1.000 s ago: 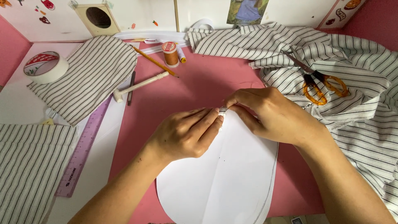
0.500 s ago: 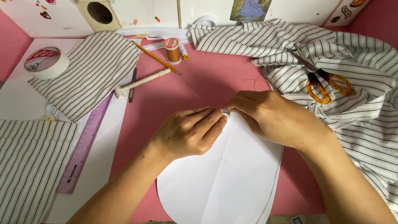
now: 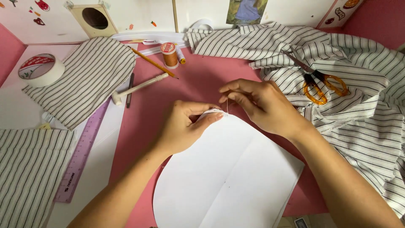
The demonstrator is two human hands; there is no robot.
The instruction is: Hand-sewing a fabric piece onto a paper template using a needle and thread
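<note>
Tape [image 3: 41, 69] sits near the counter's left edge, beside striped cloth [image 3: 86, 78]. Left hand [image 3: 185, 126] pinches the top edge of the white paper piece [image 3: 228, 177] at mid-counter. Right hand [image 3: 263, 103] holds a thread [image 3: 227, 105] between closed fingers. Scissors [image 3: 320, 82] lie rightward.

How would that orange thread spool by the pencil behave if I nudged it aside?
The orange thread spool stands upright on its end, so a low push would probably slide it on the pink table. It looks narrow for its height, so a high nudge might tip it. Once down, its round body would likely roll toward the pencil.
</note>
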